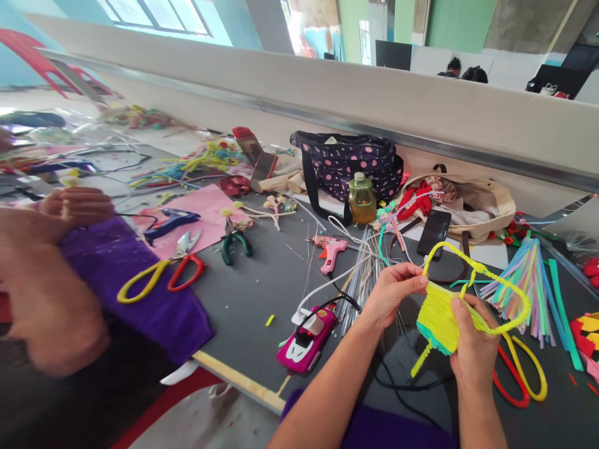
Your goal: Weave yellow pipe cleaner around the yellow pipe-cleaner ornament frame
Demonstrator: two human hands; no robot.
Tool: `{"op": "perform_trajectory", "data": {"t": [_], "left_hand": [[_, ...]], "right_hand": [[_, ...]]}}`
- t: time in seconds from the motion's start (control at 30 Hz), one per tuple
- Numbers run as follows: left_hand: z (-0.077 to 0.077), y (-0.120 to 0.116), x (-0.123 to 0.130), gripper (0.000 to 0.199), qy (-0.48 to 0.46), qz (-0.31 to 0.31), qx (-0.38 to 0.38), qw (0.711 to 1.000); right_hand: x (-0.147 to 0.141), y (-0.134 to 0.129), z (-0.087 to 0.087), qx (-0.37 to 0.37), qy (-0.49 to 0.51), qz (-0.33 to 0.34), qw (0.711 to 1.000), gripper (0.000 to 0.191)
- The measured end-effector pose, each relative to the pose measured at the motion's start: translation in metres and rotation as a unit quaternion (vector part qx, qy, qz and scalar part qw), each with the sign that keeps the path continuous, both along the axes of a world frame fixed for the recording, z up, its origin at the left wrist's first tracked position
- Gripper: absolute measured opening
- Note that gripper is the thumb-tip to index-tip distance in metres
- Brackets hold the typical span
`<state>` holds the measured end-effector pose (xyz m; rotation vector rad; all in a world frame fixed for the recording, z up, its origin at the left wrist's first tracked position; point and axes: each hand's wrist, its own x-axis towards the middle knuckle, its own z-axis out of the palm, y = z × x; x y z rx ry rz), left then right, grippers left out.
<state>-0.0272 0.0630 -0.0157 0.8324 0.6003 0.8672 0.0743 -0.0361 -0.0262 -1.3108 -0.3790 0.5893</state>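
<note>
Holding yellow craftwork, cluttered table, partition, green wall

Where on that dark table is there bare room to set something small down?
Best patch of the dark table: between the purple cloth, green-handled pliers and magenta car-shaped object, bare but for a yellow scrap and specks. Crowded: right of the yellow fuzzy piece, among pastel strips and scissors, and around the polka-dot bag.
</note>
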Motion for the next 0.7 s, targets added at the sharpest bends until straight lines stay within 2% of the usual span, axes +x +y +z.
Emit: {"op": "perform_trajectory", "data": {"t": [0.27, 0.47, 0.7], "left_hand": [[-0.0006, 0.0007, -0.0012, 0.021, 0.008, 0.024, -0.006, 1.0], [-0.0034, 0.0013, -0.0008, 0.025, 0.018, 0.02, -0.017, 0.999], [-0.0006, 0.0, -0.0002, 0.019, -0.041, -0.002, -0.035, 0.999]], "right_hand": [[-0.0002, 0.0013, 0.0081, -0.004, 0.089, 0.017, 0.996, 0.033], [0.001, 0.003, 0.0063, -0.007, 0.119, 0.022, 0.993, 0.035], [0.0011, 0.0029, 0.0049, -0.005, 0.141, 0.062, 0.988, 0.034]]}}
